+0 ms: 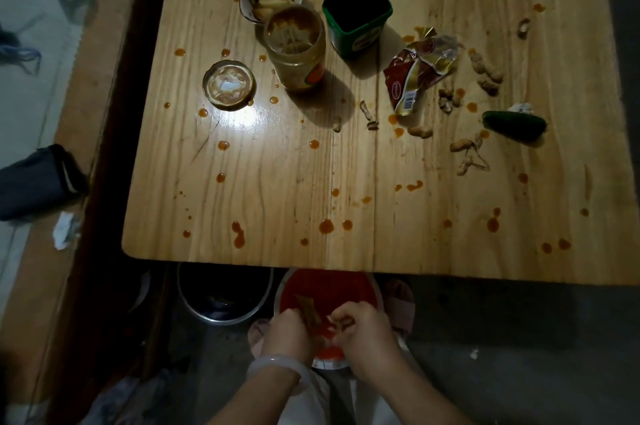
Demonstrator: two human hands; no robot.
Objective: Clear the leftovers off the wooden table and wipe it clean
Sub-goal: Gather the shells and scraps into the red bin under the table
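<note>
head view (me): both hands are below the table edge, over a red dish. left hand has its fingers curled round a brown strip. right hand pinches a small scrap, can't tell what.

other op: and the rest of the leftovers?

me: up on the wooden table. the glass jar is smeared with sauce, so i reckon it's heavy-ish, slick and breakable. i'd wrap it low round the body. peanut shells look light and brittle, so scoop those. the wrapper is crinkly, pinch it anywhere. sauce drops need the wipe.
</note>
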